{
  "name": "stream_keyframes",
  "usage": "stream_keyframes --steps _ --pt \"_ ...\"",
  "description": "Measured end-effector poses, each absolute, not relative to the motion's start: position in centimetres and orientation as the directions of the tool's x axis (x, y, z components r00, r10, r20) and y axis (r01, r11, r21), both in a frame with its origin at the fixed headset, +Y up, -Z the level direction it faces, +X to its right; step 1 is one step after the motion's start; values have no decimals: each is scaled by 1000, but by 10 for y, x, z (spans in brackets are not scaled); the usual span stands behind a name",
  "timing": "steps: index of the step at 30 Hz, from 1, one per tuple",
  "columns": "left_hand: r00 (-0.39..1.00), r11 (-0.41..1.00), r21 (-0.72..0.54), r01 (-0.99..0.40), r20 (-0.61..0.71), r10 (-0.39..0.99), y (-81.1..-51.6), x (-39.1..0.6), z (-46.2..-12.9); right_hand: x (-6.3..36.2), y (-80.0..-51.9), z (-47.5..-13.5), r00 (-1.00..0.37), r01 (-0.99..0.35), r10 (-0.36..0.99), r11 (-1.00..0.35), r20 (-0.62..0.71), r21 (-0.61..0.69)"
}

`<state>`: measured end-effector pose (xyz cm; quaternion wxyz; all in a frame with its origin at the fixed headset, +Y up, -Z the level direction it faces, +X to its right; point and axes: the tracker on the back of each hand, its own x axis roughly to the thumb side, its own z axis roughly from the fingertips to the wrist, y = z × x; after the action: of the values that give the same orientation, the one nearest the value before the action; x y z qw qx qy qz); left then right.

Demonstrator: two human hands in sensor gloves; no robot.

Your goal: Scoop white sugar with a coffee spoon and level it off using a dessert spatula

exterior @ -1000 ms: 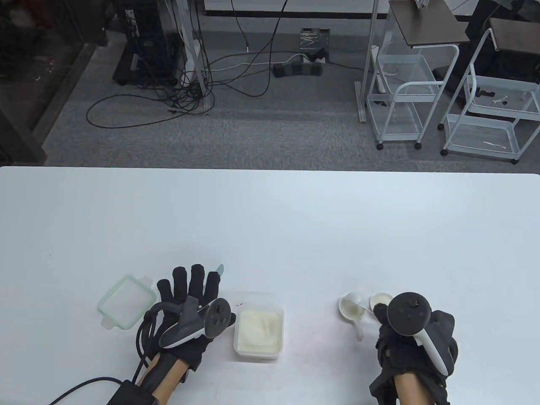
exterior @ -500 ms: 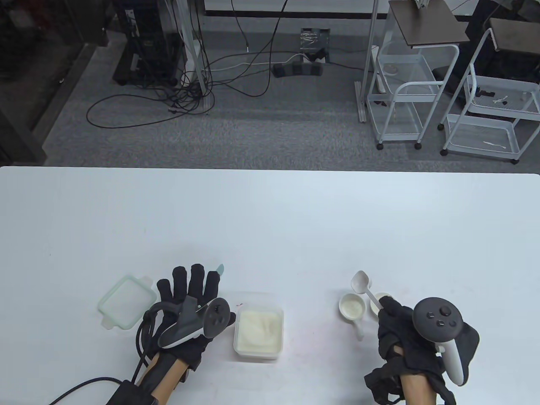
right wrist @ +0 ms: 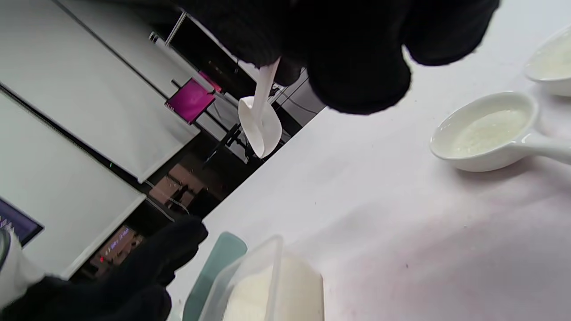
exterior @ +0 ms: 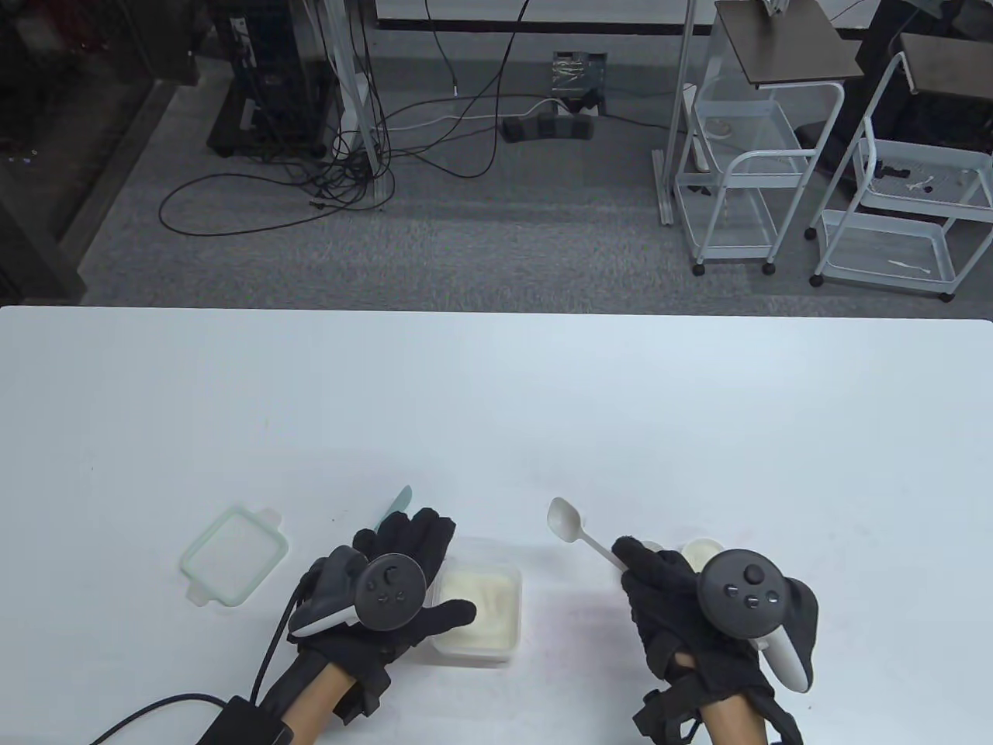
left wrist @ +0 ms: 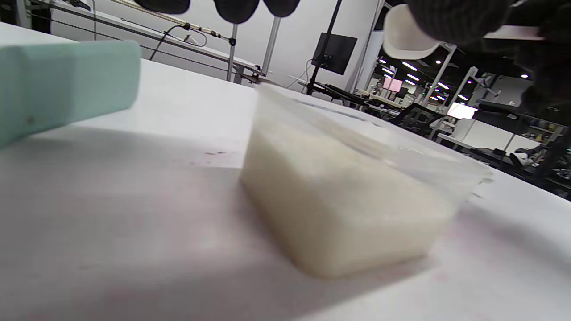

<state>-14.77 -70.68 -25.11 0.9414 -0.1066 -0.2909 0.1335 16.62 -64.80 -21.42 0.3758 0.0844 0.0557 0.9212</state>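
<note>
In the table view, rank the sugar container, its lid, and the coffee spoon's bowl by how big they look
Largest to smallest:
1. lid and sugar container, alike; the left hand partly covers the container
2. coffee spoon bowl

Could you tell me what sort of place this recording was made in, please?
Most likely a lab or data-collection workspace, not a kitchen: a plain white table, cables tangled on grey carpet behind it, wheeled wire carts, and monitors and equipment stands in the left wrist view's background.
</note>
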Motion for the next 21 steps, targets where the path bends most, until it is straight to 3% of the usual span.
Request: stream_keyframes --steps 10,21 --pt "796 951 -306 -48 564 222 -729 -129 -247 109 -657 -208 -852 -346 413 -905 322 246" --pt "807 947 -316 -48 547 223 -730 -129 -247 66 -663 -193 -874 -26 49 -998 483 55"
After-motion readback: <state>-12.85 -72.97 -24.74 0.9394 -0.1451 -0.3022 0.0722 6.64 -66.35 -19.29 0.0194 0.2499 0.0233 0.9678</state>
